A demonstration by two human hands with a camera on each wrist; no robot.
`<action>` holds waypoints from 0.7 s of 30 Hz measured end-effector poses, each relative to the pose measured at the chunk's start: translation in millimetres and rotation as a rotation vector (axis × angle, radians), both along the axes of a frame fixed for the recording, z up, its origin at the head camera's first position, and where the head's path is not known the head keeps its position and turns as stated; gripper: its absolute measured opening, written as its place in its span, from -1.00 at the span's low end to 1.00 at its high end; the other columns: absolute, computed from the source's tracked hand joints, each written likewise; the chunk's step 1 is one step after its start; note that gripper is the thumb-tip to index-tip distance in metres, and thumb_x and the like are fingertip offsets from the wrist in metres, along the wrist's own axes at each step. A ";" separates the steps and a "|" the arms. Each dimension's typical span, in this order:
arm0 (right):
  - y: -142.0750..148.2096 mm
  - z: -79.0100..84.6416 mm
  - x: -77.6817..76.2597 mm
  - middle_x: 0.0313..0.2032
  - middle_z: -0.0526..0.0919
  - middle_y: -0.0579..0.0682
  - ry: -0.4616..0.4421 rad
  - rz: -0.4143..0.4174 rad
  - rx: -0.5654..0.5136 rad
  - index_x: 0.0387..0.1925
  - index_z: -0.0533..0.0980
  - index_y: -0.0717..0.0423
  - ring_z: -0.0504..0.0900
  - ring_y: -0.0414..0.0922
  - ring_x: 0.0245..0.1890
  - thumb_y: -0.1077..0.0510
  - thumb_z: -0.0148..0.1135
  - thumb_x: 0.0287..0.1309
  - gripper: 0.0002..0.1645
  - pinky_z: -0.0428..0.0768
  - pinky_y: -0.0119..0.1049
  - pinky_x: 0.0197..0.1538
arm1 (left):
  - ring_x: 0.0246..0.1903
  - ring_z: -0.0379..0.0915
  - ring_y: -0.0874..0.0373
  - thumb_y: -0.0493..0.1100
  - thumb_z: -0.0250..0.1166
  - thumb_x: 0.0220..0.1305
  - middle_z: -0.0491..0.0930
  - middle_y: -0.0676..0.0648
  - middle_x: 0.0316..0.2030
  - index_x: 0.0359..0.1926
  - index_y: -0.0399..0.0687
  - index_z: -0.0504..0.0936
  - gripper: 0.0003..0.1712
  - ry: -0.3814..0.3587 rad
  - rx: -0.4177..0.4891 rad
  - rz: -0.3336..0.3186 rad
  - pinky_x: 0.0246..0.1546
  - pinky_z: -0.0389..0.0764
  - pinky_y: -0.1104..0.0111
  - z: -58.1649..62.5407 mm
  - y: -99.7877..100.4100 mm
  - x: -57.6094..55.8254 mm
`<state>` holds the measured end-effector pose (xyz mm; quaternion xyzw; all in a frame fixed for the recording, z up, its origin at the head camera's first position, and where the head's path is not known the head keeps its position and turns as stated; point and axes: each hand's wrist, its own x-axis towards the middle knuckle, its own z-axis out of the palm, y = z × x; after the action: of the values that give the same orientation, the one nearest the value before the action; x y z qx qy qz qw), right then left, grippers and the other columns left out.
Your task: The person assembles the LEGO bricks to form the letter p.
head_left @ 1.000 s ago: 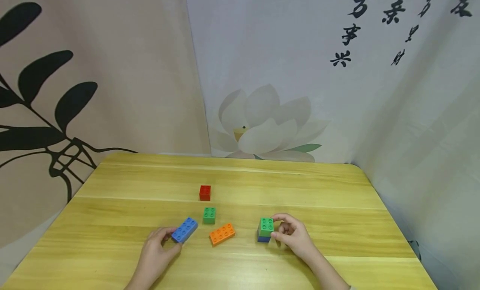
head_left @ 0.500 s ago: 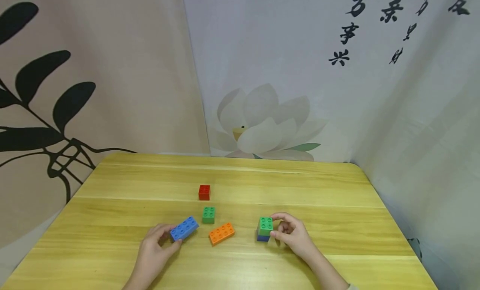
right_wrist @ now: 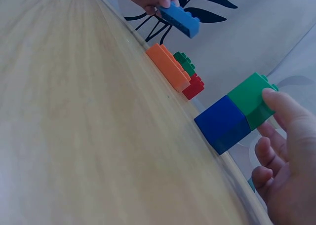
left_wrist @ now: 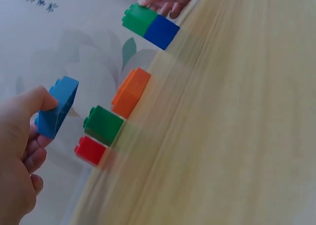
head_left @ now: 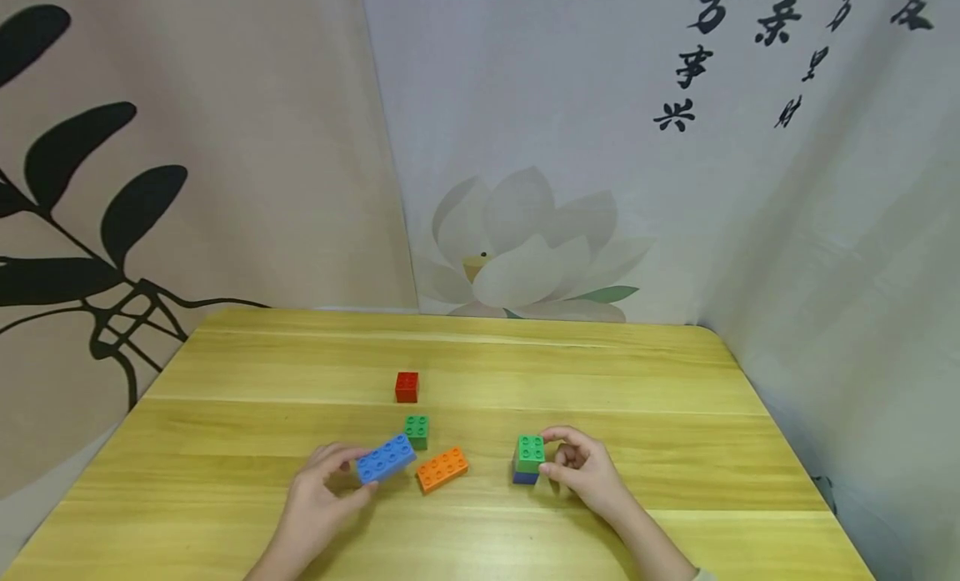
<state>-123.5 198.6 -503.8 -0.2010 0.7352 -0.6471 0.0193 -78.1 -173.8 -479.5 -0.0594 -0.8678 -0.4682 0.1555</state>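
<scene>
Pinched between thumb and fingers of my left hand (head_left: pixel 322 489) is a long blue brick (head_left: pixel 386 458), raised off the table and slightly tilted in the left wrist view. My right hand (head_left: pixel 588 473) grips the green brick (head_left: pixel 530 453) on top of a two-brick stack, thumb on its near side. Under it sits a dark blue brick (right_wrist: pixel 223 124) of the same footprint, resting on the table. Between the hands lies a long orange brick (head_left: pixel 442 469). Just behind the held blue brick stands a small green brick (head_left: pixel 417 431).
Farther back on the wooden table (head_left: pixel 600 373) is a small red brick (head_left: pixel 407 387). Printed curtains (head_left: pixel 525 131) hang along the table's back edge and right side.
My left hand has lifted the long blue brick and carried it right, toward the orange brick, turning it a little. The right hand stays on the stack.
</scene>
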 end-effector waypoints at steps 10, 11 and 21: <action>-2.2 1.8 0.4 -0.48 0.55 0.06 0.019 0.013 -0.009 -0.01 0.48 0.33 0.41 -0.30 -0.56 0.40 0.36 0.00 -0.55 0.34 -0.49 -0.60 | -0.27 0.43 0.06 -0.49 0.49 -0.33 0.58 0.19 -0.20 -0.18 -0.12 0.69 -0.46 0.054 0.082 -0.122 -0.24 0.52 0.25 13.1 21.1 -6.4; -2.4 2.0 0.3 -0.48 0.55 0.06 0.021 0.014 -0.010 -0.01 0.48 0.33 0.41 -0.30 -0.56 0.41 0.36 0.00 -0.55 0.34 -0.49 -0.60 | -0.26 0.43 0.06 -0.49 0.50 -0.32 0.58 0.20 -0.20 -0.17 -0.10 0.69 -0.46 0.044 0.085 -0.125 -0.23 0.52 0.23 14.7 23.0 -7.0; -1.2 -0.5 -0.4 -0.45 0.55 0.13 0.004 0.010 -0.013 -0.02 0.50 0.30 0.40 -0.31 -0.56 0.39 0.37 0.01 -0.56 0.33 -0.50 -0.60 | -0.19 0.44 0.08 -0.45 0.50 -0.25 0.58 0.14 -0.15 -0.15 -0.04 0.69 -0.48 -0.056 0.171 -0.200 -0.09 0.51 0.10 30.3 44.3 -17.0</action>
<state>-123.9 197.5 -504.3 -0.2059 0.7299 -0.6515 0.0197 -95.1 -129.5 -449.2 -0.1193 -0.8184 -0.5551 0.0885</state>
